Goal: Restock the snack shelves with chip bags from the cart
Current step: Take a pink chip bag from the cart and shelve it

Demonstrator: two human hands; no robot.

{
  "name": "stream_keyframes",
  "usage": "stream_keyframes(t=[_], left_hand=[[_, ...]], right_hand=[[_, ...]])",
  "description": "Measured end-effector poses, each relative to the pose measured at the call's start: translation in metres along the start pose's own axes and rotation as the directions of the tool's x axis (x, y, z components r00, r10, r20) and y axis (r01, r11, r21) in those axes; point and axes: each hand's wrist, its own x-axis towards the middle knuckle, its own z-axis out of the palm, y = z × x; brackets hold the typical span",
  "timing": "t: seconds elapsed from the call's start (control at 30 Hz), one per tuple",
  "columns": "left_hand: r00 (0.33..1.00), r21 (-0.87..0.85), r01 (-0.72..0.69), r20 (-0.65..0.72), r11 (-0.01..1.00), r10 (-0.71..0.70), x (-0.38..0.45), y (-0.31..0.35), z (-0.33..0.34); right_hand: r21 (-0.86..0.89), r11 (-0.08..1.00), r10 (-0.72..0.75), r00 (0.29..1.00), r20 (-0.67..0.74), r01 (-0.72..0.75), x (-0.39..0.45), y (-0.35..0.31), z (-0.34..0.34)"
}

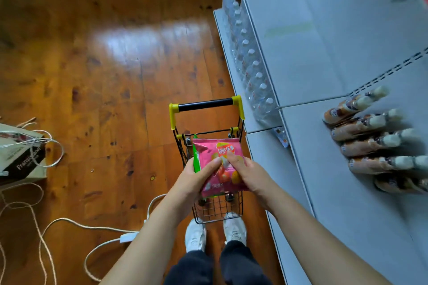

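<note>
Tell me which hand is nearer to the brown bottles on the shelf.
Right. The right hand holds the pink chip bag on the side facing the brown bottles; the left hand holds the bag's far side, farther from them.

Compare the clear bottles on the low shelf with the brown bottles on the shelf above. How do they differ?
The clear bottles are see-through with small white caps; the brown bottles are tan with dark labels and cream caps. The clear bottles run in a long line along the shelf edge; the brown bottles form a shorter row, further back on the grey shelf. Both are lined up neatly, and neither hand touches them.
</note>
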Motion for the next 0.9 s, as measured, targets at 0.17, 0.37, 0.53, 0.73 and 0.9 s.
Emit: stream_keyframes(t=[0.17,0.37,0.53,0.73,0.9], left_hand=[[0.997,0.175,-0.073,0.001,0.982,0.074,-0.094,0.059,0.026],[0.972,0.393,-0.236,0.082,0.889,0.221,-0.226,0.088,0.055],[0.937,0.48,-0.323,0.284,0.815,0.204,-0.317,0.078,0.081],[0.827,0.541,-0.425,0.558,0.726,0.068,-0.4,0.029,0.128],[0.685,0.561,-0.522,0.724,0.642,-0.076,-0.472,-0.036,0.181]], right_hand=[[0.022,0.999,-0.042,0.998,-0.047,0.043,-0.106,-0.052,-0.008],[0.087,0.978,-0.176,0.972,-0.153,0.191,-0.282,-0.082,0.016],[0.135,0.938,-0.228,0.86,-0.457,0.32,-0.403,-0.052,0.046],[0.071,0.908,-0.19,0.555,-0.81,0.413,-0.52,0.033,0.068],[0.148,0.855,-0.067,0.389,-0.919,0.497,-0.61,0.119,0.076]])
